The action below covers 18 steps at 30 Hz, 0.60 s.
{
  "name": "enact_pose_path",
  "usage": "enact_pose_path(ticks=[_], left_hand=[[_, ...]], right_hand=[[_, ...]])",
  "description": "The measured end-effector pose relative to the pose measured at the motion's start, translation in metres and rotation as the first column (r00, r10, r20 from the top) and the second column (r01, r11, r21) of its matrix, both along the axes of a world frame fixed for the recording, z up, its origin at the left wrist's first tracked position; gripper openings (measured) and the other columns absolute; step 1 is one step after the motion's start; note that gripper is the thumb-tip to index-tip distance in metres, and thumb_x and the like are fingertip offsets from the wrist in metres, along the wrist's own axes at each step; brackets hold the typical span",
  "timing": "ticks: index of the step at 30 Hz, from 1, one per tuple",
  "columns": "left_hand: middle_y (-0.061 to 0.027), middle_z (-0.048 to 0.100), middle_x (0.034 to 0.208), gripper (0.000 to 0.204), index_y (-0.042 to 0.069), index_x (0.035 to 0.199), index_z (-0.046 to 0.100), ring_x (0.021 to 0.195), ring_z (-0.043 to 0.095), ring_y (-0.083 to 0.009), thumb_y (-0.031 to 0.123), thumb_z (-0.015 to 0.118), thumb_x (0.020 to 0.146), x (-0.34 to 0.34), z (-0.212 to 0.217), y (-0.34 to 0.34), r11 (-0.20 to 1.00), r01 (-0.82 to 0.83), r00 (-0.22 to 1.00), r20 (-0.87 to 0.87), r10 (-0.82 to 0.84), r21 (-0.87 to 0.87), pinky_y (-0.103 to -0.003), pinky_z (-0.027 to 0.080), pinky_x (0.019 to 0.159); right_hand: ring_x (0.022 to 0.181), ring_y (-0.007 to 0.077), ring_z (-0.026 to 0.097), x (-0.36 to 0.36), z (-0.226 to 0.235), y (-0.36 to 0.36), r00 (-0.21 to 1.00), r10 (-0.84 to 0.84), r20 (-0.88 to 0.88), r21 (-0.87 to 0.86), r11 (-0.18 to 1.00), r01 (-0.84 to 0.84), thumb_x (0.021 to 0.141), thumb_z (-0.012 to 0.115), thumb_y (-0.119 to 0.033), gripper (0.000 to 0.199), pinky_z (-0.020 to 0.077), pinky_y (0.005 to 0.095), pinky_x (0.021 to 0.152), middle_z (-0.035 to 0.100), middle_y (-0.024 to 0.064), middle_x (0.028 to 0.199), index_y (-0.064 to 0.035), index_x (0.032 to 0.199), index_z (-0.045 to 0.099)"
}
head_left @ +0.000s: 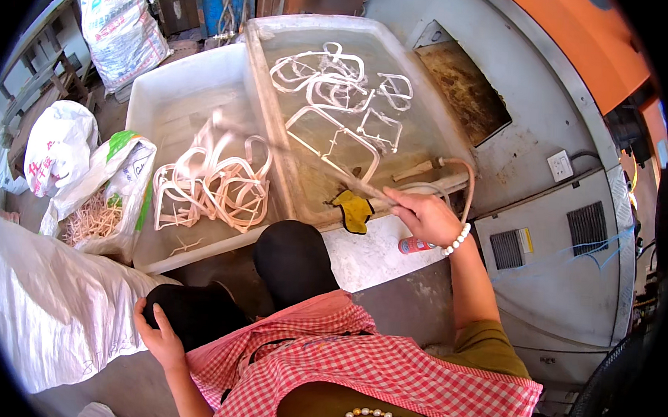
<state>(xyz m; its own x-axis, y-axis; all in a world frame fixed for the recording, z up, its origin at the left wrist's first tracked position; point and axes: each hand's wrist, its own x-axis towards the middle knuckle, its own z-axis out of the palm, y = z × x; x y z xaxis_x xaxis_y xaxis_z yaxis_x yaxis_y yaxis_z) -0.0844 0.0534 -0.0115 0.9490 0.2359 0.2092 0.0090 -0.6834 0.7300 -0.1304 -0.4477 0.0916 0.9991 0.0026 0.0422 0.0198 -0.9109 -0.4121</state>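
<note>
My right hand [429,216], with a white bead bracelet at the wrist, is closed around a long thin stick [328,163]. The stick reaches left across the divide between two tubs; motion blurs its far end, over a pile of pale pink moulded plastic frames [216,185] in the left tub [190,260]. More white plastic frames [336,134] lie in the shallow water of the right tub [422,71]. My left hand [163,339] rests on my dark-clad left knee, fingers apart, holding nothing.
A yellow-and-black glove [354,211] hangs on the right tub's near rim. Beside my right hand are a red can [416,246] and a hose [469,186]. Sacks stand left, one of pink plastic scraps [95,219]. A grey machine [550,218] borders the right.
</note>
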Motion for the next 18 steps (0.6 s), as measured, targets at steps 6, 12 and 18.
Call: enact_pose_path(ticks=[6, 12, 18], left_hand=[[-0.0201, 0.056, 0.120, 0.039, -0.008, 0.119, 0.051, 0.114, 0.050, -0.0316, 0.024, 0.051, 0.096, 0.000, 0.001, -0.001, 1.000, -0.006, 1.000, -0.025, 0.006, 0.002, -0.037, 0.033, 0.103], [-0.0202, 0.055, 0.121, 0.040, -0.008, 0.120, 0.050, 0.115, 0.050, -0.0319, 0.024, 0.051, 0.096, 0.001, 0.002, 0.000, 0.999, 0.009, 0.999, -0.038, -0.007, 0.046, -0.037, 0.033, 0.103], [-0.0205, 0.055, 0.121, 0.040, -0.008, 0.120, 0.050, 0.115, 0.050, -0.0321, 0.024, 0.051, 0.096, 0.002, -0.001, -0.002, 0.999, 0.000, 0.999, -0.040, 0.002, 0.045, -0.037, 0.033, 0.103]], right_hand=[[0.074, 0.0335, 0.064, -0.026, 0.030, -0.037, 0.989, -0.036, -0.146, -0.020, 0.999, 0.033, 0.084, 0.064, -0.015, 0.032, 0.0502, 0.0372, 0.068, 0.067, 0.0172, 0.084, -0.0103, 0.116, 0.064], [0.074, 0.0278, 0.066, -0.043, 0.040, -0.070, 0.962, -0.199, -0.189, 0.052, 0.976, 0.213, 0.085, 0.063, -0.014, 0.030, 0.0502, 0.0326, 0.071, 0.067, 0.0177, 0.091, -0.0083, 0.114, 0.065], [0.082, 0.0323, 0.066, -0.039, 0.034, -0.098, 0.903, -0.429, -0.029, -0.077, 0.901, 0.426, 0.084, 0.062, -0.014, 0.031, 0.0513, 0.0356, 0.076, 0.067, 0.0183, 0.093, -0.0086, 0.115, 0.064]])
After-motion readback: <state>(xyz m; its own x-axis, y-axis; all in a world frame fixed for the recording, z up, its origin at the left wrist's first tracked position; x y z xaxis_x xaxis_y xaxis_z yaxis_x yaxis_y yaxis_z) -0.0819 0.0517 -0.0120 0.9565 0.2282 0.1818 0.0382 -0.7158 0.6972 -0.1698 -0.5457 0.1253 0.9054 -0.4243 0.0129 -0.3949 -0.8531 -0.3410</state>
